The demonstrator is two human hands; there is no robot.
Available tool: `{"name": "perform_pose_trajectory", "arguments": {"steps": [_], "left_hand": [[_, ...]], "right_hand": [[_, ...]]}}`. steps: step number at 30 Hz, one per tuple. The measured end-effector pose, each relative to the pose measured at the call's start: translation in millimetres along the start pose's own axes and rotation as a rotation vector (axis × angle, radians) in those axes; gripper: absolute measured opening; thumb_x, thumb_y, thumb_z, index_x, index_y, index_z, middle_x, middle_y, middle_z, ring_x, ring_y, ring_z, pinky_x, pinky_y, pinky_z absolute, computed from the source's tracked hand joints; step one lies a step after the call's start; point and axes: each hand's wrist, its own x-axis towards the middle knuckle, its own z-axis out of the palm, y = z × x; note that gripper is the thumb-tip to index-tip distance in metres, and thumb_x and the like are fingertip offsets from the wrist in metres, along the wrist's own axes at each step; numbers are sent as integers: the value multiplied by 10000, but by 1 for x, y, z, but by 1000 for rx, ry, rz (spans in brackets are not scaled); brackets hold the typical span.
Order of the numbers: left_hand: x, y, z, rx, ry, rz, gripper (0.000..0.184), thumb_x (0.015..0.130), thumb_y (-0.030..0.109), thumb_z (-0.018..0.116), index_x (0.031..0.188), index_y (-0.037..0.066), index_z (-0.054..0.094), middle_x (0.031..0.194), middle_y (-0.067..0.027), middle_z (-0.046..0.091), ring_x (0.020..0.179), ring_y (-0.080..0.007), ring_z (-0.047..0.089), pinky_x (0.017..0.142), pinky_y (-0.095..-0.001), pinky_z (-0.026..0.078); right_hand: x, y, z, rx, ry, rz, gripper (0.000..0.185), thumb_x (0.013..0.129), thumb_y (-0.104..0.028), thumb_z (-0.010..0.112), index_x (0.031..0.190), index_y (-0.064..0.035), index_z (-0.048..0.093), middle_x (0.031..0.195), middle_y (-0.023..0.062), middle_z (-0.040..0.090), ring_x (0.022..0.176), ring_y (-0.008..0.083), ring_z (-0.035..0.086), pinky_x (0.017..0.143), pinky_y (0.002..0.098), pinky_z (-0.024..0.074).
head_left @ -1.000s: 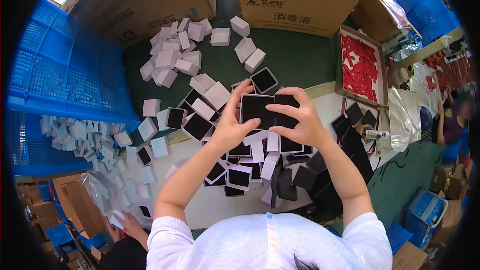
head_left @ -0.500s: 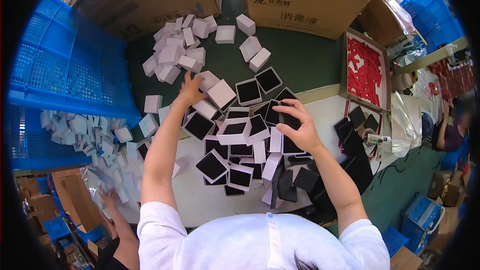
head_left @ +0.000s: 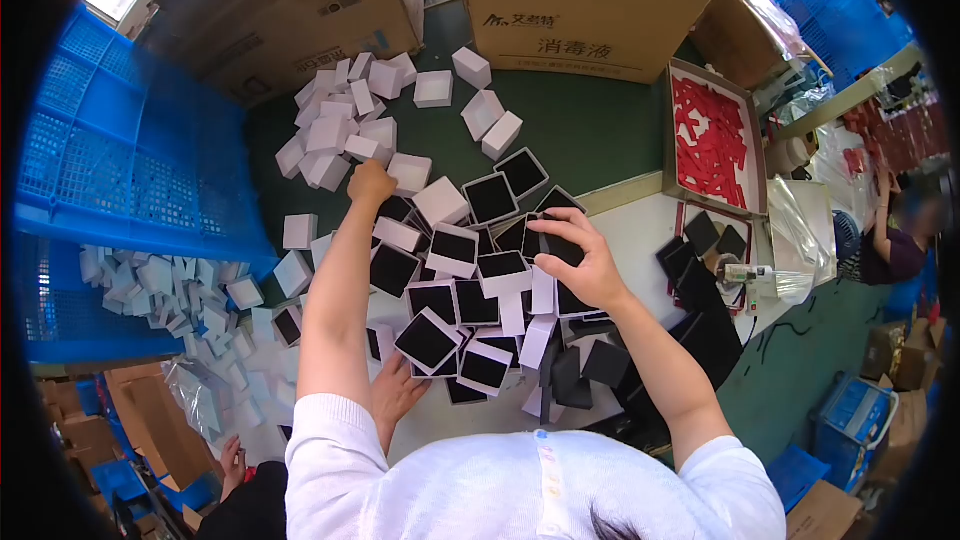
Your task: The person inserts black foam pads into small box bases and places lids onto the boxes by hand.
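Note:
My left hand (head_left: 372, 183) is at the near edge of a heap of white boxes (head_left: 328, 134), beside an open white box (head_left: 409, 173). Its fingers are hidden behind the back of the hand, so I cannot tell whether they grip anything. My right hand (head_left: 582, 258) is curled, thumb and fingers around a black pad (head_left: 558, 243) among the black-lined boxes. Several white boxes with black inserts (head_left: 430, 340) lie jumbled between my arms. Loose black pads (head_left: 606, 364) lie close to my right forearm.
A co-worker's hand (head_left: 397, 392) reaches in beneath my left arm. Blue crates (head_left: 150, 150) stand at left above smaller white pieces (head_left: 165, 275). Large cartons (head_left: 590, 15) line the back. At right is a tray (head_left: 672, 175) of red strips.
My left hand has moved off the boxes in the middle to the heap's near edge. My right hand has shifted slightly left. A co-worker's hand has come in under my left arm.

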Motion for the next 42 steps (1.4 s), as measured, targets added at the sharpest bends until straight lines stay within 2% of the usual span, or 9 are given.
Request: {"name": "perform_pose_trajectory", "arguments": {"steps": [9, 13, 15, 18, 26, 29, 31, 34, 42], "left_hand": [[-116, 45, -66, -569, 359, 508, 530, 734, -66, 455, 1260, -1, 447, 1101, -263, 608, 1051, -438, 575, 936, -474, 448], [-199, 102, -66, -967, -208, 599, 343, 967, 129, 427, 1274, -18, 472, 1247, -191, 538, 1160, -265, 528, 994, -351, 397], [-217, 115, -57, -1140, -232, 523, 380, 1011, 237, 358, 1276, -7, 479, 1243, -149, 539, 1169, -223, 504, 1007, -322, 372], [-234, 131, -44, -1295, -368, 472, 432, 1038, 335, 375, 1325, 17, 428, 1242, -111, 538, 1170, -188, 481, 1012, -309, 348], [-268, 153, -60, -1236, -666, 372, 437, 901, 86, 595, 1293, 77, 403, 1044, -44, 548, 917, -112, 523, 801, -252, 436], [-248, 131, -69, -888, -659, 542, 639, 724, -91, 665, 1296, 65, 426, 1134, -104, 553, 1074, -197, 530, 949, -317, 418], [-237, 114, -95, -621, -531, 644, 790, 689, -62, 692, 1396, 86, 372, 1243, -146, 503, 1175, -262, 492, 1002, -363, 399], [-242, 149, -124, -473, -27, 857, 881, 657, 15, 744, 1435, 72, 334, 1335, -174, 451, 1271, -317, 437, 1060, -403, 365], [-236, 365, 94, -431, -756, 831, 1210, 567, 489, 863, 1454, -25, 220, 1404, -306, 364, 1335, -409, 350, 1102, -427, 322]], "right_hand": [[4, -7, 7, -220, 170, -207, 653, 705, -199, 788, 1269, -38, 499, 1238, 145, 535, 1162, 304, 519, 1003, 371, 388], [14, -20, 28, -481, 84, -522, 744, 719, -418, 778, 1284, -22, 499, 1310, 139, 512, 1253, 314, 460, 1083, 469, 278], [13, -10, 30, -546, 40, -545, 849, 860, -700, 427, 1335, 1, 461, 1376, 156, 487, 1321, 322, 420, 1134, 515, 157], [1, -7, 17, -380, 38, -569, 831, 900, -701, 320, 1397, -41, 399, 1395, 162, 473, 1307, 322, 442, 1143, 537, 90], [-39, 14, -1, -232, 83, -447, 823, 902, -679, 364, 1450, -68, 298, 1493, 153, 334, 1401, 353, 273, 1139, 539, 74], [-67, 12, -48, -311, 109, -443, 677, 841, -428, 652, 1380, -92, 419, 1432, 178, 388, 1346, 390, 324, 1117, 496, 225], [-101, 26, -101, -693, 359, -284, 525, 701, -185, 753, 1177, -80, 559, 1262, 148, 522, 1217, 359, 456, 1036, 461, 362], [-165, 66, -159, -1030, 557, 210, 527, 682, -294, 779, 1091, -37, 568, 1188, 165, 553, 1165, 349, 487, 1002, 462, 375], [-207, 103, -138, -986, 513, 379, 635, 658, -285, 799, 1177, -55, 515, 1283, 157, 526, 1215, 364, 460, 1015, 445, 369]]}}
